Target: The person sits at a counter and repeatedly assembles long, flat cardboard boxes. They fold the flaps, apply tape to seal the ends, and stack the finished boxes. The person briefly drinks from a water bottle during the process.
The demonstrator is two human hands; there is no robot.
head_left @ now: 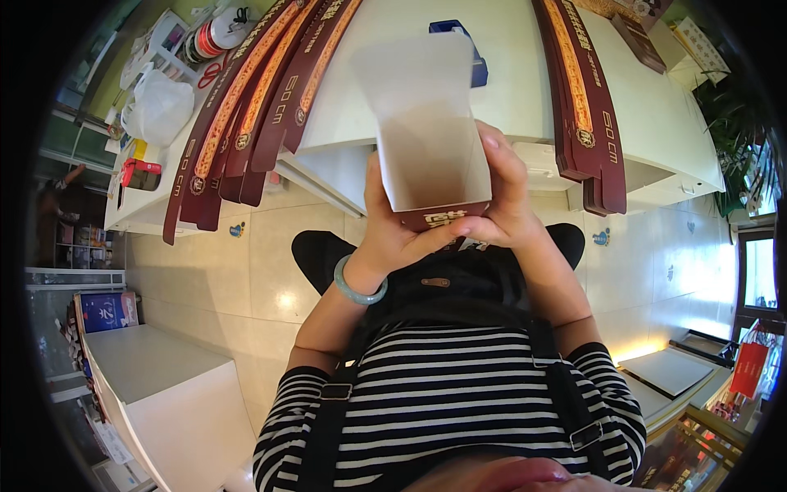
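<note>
An open paperboard carton (432,168), white inside and maroon outside, is held in front of me above my lap. Its mouth faces up toward me, and a white end flap stands raised on the far side. My left hand (387,221) is closed around the carton's left side, a pale green bangle on that wrist. On the right side, my right hand (510,193) grips it with fingers wrapped behind the wall. Both thumbs press on the near maroon face, close to each other. The carton's lower part is hidden by my hands.
Flat maroon cartons lie in stacks (266,123) on the white table's left and in another stack (584,107) on its right, ends overhanging the edge. A blue tool (479,67) lies behind the carton. Far left are a white plastic bag (160,105), ribbon spools (205,41) and red-handled scissors (211,74).
</note>
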